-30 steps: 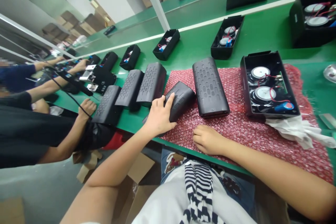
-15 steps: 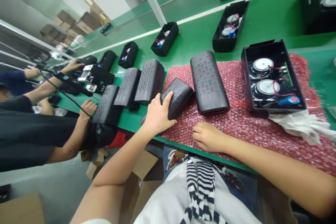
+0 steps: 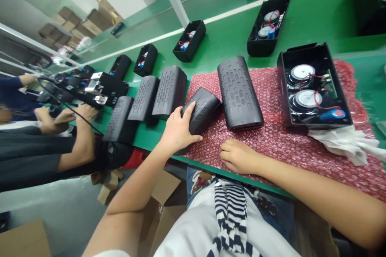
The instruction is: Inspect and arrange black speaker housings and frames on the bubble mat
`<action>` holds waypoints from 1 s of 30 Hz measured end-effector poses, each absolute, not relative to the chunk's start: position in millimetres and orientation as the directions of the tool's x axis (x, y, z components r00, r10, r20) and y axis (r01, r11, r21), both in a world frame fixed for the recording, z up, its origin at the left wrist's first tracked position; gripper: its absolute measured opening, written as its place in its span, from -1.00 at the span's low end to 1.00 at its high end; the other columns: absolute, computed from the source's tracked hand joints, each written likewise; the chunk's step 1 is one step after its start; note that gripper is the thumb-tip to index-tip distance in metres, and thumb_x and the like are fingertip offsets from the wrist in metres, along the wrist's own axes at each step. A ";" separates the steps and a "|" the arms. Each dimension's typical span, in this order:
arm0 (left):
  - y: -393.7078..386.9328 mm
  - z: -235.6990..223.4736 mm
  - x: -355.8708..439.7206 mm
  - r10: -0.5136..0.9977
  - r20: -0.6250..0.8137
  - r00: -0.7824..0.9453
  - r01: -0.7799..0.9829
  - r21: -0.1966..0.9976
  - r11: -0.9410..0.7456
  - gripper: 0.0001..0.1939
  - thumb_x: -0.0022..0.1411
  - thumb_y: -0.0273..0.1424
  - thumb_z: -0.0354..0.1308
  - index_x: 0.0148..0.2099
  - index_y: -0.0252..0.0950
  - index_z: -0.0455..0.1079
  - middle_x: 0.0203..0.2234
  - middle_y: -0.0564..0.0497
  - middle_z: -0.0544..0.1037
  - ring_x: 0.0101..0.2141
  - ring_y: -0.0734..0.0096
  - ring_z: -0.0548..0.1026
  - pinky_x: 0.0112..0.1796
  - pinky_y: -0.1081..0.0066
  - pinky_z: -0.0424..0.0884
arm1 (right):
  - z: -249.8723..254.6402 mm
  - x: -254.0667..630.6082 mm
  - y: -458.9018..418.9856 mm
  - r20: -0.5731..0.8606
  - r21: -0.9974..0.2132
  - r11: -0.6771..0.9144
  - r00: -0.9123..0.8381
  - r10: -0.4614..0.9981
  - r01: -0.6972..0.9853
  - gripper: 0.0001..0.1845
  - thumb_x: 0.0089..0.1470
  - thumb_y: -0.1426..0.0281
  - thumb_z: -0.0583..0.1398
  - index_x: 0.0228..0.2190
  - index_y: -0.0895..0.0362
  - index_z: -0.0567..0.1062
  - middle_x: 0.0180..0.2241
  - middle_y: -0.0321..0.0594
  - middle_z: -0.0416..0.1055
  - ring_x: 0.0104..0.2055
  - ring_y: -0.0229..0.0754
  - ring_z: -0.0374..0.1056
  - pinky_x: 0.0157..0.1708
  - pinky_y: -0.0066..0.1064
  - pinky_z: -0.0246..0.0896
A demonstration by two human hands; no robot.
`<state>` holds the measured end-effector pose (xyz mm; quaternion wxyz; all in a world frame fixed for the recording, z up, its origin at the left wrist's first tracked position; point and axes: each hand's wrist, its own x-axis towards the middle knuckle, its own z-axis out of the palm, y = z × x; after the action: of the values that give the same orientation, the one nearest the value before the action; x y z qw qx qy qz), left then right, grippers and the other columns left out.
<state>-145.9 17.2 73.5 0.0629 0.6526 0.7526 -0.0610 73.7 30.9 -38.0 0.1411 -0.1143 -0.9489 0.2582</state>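
My left hand [image 3: 177, 129] lies over a black speaker [image 3: 202, 111] with a patterned grille. Its fingers reach across the top and the thumb sticks out past the near side. The speaker lies at an angle on the left edge of the red bubble wrap [image 3: 208, 144], and my palm hides its lower end. Curled on the wrap near the table's edge, my right hand [image 3: 238, 156] shows nothing in its fingers. Just beyond it a second speaker [image 3: 240, 92] lies grille up, its corner close to the first. To the right, an opened speaker case [image 3: 313, 116] shows two drivers, red wires and a blue battery.
Several grille-up speakers [image 3: 169, 90] line the table to the left. Open cases [image 3: 189, 42] stand along the green bench [image 3: 223, 40]. A white cloth [image 3: 340, 140] lies at the right. Co-workers' hands [image 3: 86, 112] work near a black fixture [image 3: 111, 90] at the left.
The view has shifted slightly. At the left, a co-worker's raised hand has come down, and the hand that was on the nearest speaker has moved away. My own hands have hardly moved.
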 end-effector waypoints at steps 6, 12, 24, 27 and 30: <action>15.6 71.8 -145.7 0.978 -0.157 -0.135 0.990 -0.057 0.128 0.24 -0.15 -0.11 0.49 0.43 -0.21 -0.15 0.25 -0.38 0.13 0.22 -0.35 0.23 0.16 -0.10 0.21 | -39.5 72.1 30.9 0.215 -0.517 0.844 -0.933 0.290 0.143 -0.83 0.18 0.45 0.16 -0.44 0.17 0.50 -0.36 -0.16 0.41 -0.29 -0.12 0.20 -0.26 -0.30 0.07; 12.6 69.7 -144.4 0.983 -0.131 -0.128 0.991 -0.040 0.124 0.20 -0.13 -0.13 0.48 0.42 -0.17 -0.11 0.24 -0.33 0.18 0.20 -0.31 0.26 0.15 -0.07 0.24 | -39.4 73.2 30.7 0.223 -0.526 0.840 -0.932 0.286 0.133 -0.84 0.17 0.47 0.16 -0.44 0.17 0.50 -0.36 -0.14 0.40 -0.29 -0.12 0.19 -0.24 -0.31 0.08; 13.8 73.7 -147.0 0.977 -0.170 -0.131 0.991 0.007 0.134 0.19 -0.12 -0.12 0.48 0.43 -0.21 -0.08 0.25 -0.36 0.15 0.22 -0.31 0.23 0.19 -0.06 0.20 | -41.1 73.1 31.1 0.216 -0.531 0.836 -0.932 0.291 0.138 -0.83 0.18 0.45 0.16 -0.44 0.17 0.49 -0.35 -0.15 0.40 -0.29 -0.12 0.18 -0.27 -0.30 0.05; 13.4 72.6 -147.3 0.980 -0.164 -0.114 0.993 -0.003 0.115 0.19 -0.11 -0.11 0.47 0.43 -0.20 -0.10 0.26 -0.36 0.15 0.22 -0.31 0.23 0.18 -0.07 0.20 | -40.7 73.5 31.3 0.212 -0.535 0.833 -0.933 0.292 0.139 -0.84 0.19 0.45 0.16 -0.43 0.17 0.49 -0.35 -0.14 0.41 -0.28 -0.12 0.19 -0.26 -0.30 0.05; 13.4 71.0 -144.3 0.981 -0.150 -0.121 0.992 -0.049 0.115 0.19 -0.10 -0.15 0.47 0.44 -0.18 -0.13 0.27 -0.35 0.14 0.22 -0.33 0.23 0.16 -0.09 0.22 | -40.7 73.3 31.1 0.210 -0.533 0.834 -0.933 0.291 0.141 -0.83 0.19 0.45 0.15 -0.43 0.17 0.50 -0.35 -0.13 0.41 -0.28 -0.12 0.19 -0.27 -0.30 0.04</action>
<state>-144.3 13.4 71.0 0.0400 0.6618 0.7455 -0.0685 73.3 31.1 -40.7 0.1424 -0.1141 -0.9471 0.2642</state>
